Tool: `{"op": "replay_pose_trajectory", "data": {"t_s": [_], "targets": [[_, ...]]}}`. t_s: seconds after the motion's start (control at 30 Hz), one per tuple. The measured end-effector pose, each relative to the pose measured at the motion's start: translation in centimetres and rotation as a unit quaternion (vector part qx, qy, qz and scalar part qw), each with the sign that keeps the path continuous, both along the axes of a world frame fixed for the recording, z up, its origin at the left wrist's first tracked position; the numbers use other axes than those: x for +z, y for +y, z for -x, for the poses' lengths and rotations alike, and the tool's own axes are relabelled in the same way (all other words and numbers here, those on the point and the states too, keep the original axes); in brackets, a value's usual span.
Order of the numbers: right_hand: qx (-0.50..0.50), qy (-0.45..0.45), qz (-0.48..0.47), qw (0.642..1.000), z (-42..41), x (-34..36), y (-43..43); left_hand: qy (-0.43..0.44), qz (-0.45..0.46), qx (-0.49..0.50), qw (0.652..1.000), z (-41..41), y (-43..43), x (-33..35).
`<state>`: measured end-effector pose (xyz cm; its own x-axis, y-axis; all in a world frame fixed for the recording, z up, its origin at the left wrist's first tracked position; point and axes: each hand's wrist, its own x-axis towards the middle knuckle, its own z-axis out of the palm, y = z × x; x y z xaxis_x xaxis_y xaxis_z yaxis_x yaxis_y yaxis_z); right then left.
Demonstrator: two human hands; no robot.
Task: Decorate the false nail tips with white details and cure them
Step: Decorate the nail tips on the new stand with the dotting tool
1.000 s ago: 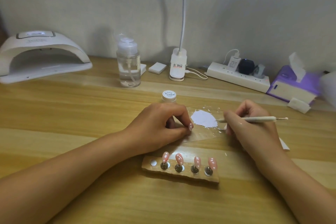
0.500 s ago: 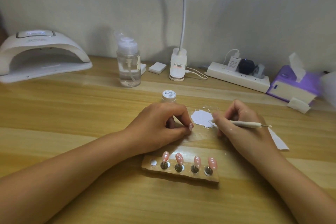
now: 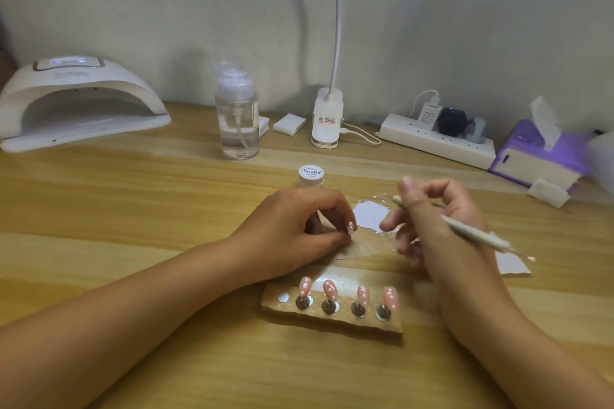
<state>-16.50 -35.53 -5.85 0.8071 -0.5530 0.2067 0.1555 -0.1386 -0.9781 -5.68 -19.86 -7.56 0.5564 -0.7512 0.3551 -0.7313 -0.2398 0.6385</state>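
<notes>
Our left grip (image 3: 299,229) pinches a nail tip (image 3: 350,227); our right grip (image 3: 442,229) curls round the dotting pen (image 3: 471,232), slanting far-left to near-right.

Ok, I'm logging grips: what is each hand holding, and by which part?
The right hand holds the dotting pen near its far end, thumb across the shaft. The left hand pinches a pink false nail tip; where exactly is hidden.
</notes>
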Motion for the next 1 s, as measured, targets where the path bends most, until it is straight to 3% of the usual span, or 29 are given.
{"op": "replay_pose_trajectory", "data": {"t_s": [0.37, 1.0], "targets": [[0.081, 0.072, -0.009, 0.994, 0.13, -0.02, 0.63, -0.01, 0.003, -0.002, 1.0, 0.04, 0.16, -0.08], [0.086, 0.058, 0.022, 0.994, -0.04, -0.44, 0.59, -0.018, 0.011, 0.005, 1.0, 0.06, 0.04, -0.05]]}}
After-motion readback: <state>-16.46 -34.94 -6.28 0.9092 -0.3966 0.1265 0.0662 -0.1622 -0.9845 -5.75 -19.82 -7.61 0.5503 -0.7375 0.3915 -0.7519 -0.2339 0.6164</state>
